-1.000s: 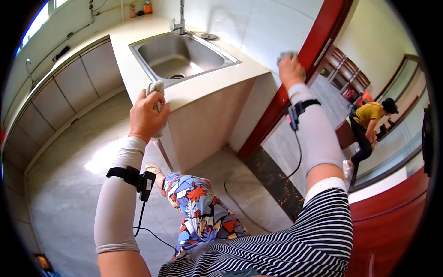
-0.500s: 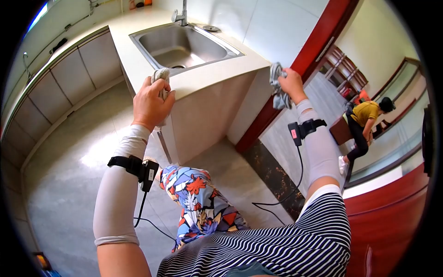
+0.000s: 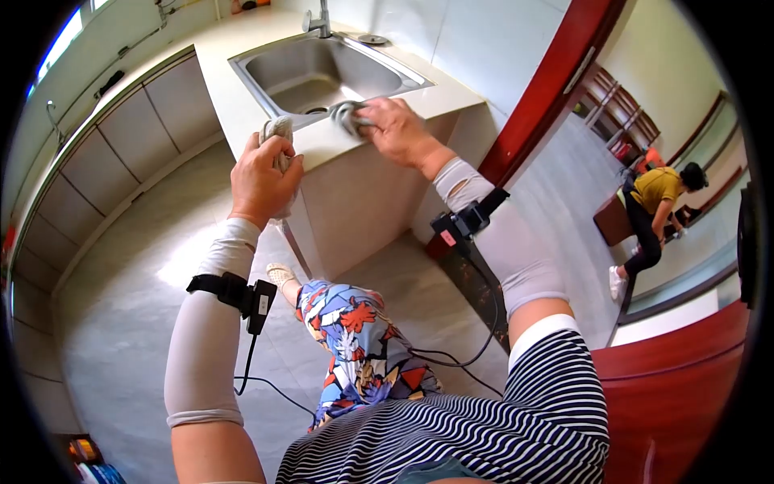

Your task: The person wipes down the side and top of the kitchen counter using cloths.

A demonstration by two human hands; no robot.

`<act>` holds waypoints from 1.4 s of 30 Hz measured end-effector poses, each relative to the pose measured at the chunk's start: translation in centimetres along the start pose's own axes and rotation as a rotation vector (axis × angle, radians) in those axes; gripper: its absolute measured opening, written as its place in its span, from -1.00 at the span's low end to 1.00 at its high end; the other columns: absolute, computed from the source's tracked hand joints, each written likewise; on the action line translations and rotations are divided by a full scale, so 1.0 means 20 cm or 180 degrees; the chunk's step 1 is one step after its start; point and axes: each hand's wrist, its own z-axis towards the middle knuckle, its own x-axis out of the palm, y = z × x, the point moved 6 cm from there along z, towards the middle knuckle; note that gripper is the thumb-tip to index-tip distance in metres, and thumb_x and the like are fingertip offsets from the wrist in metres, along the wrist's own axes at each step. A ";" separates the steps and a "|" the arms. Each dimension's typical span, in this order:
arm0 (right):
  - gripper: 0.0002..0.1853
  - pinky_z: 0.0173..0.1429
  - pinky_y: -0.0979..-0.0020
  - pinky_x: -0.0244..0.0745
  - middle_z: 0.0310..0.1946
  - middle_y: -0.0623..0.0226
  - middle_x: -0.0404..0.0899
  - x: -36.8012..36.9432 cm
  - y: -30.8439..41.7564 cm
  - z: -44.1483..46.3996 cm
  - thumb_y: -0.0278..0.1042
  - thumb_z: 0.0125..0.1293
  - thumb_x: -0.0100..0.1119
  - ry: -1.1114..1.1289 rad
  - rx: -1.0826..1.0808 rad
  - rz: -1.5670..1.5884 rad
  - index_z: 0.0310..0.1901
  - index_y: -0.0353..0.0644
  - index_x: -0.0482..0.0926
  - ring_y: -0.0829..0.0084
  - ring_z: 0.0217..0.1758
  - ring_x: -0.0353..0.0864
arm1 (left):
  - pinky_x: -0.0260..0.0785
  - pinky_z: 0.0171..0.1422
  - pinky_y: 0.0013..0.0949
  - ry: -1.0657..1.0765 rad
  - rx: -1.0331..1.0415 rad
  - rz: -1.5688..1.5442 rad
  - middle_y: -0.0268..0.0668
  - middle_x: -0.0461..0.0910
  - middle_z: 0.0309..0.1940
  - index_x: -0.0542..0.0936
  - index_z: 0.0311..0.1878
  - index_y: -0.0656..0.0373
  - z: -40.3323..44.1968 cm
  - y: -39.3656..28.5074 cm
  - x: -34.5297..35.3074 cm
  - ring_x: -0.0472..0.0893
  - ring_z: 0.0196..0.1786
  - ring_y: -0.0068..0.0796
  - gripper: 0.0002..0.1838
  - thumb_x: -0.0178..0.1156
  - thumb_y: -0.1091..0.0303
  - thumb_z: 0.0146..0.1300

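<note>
My left hand [image 3: 262, 184] is closed around a bunched beige-grey cloth [image 3: 278, 131], whose lower end hangs below the fingers. It is in front of the counter's near edge, left of the sink. My right hand [image 3: 401, 135] grips a crumpled grey cloth [image 3: 347, 118], slightly blurred, over the counter near the front rim of the sink; whether the cloth touches the surface I cannot tell. The stainless steel sink [image 3: 302, 68] is set into the pale countertop [image 3: 451, 95], with a metal tap [image 3: 318, 24] behind it.
A cabinet panel [image 3: 363, 211] stands below the counter, and a long row of cabinets [image 3: 117, 157] curves along the left. On the right is a red door frame [image 3: 556, 89]. Beyond it, a person in a yellow top [image 3: 657, 194] sits bent forward. Cables [image 3: 451, 359] hang from my wrist straps.
My right hand has swung left with its grey cloth, from beside the door frame to over the counter by the sink. My left hand stays nearly in place, still holding its cloth.
</note>
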 end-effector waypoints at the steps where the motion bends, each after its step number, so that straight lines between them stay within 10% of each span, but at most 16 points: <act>1: -0.64 0.35 0.21 0.31 0.15 0.16 0.50 0.01 -0.12 0.01 -0.21 0.32 0.07 0.0031 0.0052 -0.0272 0.11 -0.07 0.59 0.11 0.20 0.44 | 0.45 -0.21 -0.11 -0.0005 0.0008 0.0005 -0.21 0.50 -0.31 0.59 -0.37 0.00 0.01 -0.01 0.00 0.58 -0.28 -0.08 -0.85 0.33 0.21 0.04; 11: -0.62 0.31 0.08 0.40 0.19 0.08 0.48 -0.23 -1.20 -0.09 -0.06 0.35 0.05 0.0295 0.2369 -0.1473 0.13 0.04 0.58 0.03 0.26 0.44 | 0.43 -0.24 -0.14 -0.0140 0.0125 -0.0093 -0.21 0.50 -0.34 0.60 -0.39 0.03 0.01 -0.03 0.04 0.57 -0.30 -0.09 -0.86 0.35 0.26 0.01; 18: -0.61 0.32 0.14 0.41 0.23 0.09 0.45 -0.22 -1.20 0.08 -0.05 0.38 0.06 0.0514 0.2870 -0.1506 0.16 0.02 0.58 0.07 0.34 0.40 | 0.43 -0.26 -0.14 -0.0055 0.0229 -0.0069 -0.18 0.51 -0.36 0.59 -0.40 0.04 0.01 -0.01 0.03 0.56 -0.32 -0.09 -0.87 0.35 0.30 0.01; 30: -0.56 0.30 0.07 0.38 0.11 0.00 0.53 -0.14 -1.13 0.10 0.01 0.38 0.04 0.0316 0.2308 -0.1603 0.10 -0.11 0.59 -0.03 0.24 0.46 | 0.42 -0.29 -0.14 -0.0126 0.0313 -0.0102 -0.16 0.49 -0.38 0.59 -0.39 0.03 0.00 -0.02 0.03 0.55 -0.34 -0.07 -0.87 0.33 0.28 0.02; 38: -0.69 0.02 0.06 0.53 -0.21 -0.03 0.61 -0.08 -0.38 0.05 -0.09 0.23 0.16 0.0062 0.0736 -0.0842 -0.22 -0.17 0.67 -0.02 -0.10 0.62 | 0.43 -0.21 -0.16 -0.0098 0.0122 -0.0089 -0.17 0.53 -0.36 0.60 -0.37 0.06 0.01 -0.01 0.00 0.57 -0.29 -0.08 -0.85 0.33 0.25 0.06; 42: -0.73 0.02 0.19 0.53 -0.17 0.07 0.64 0.02 0.08 0.16 -0.22 0.36 0.09 0.0702 -0.0083 -0.0369 -0.05 -0.19 0.63 0.15 -0.08 0.63 | 0.44 -0.18 -0.15 -0.0041 0.0013 -0.0124 -0.17 0.52 -0.32 0.60 -0.35 0.04 -0.01 0.02 -0.03 0.58 -0.27 -0.07 -0.84 0.32 0.21 0.07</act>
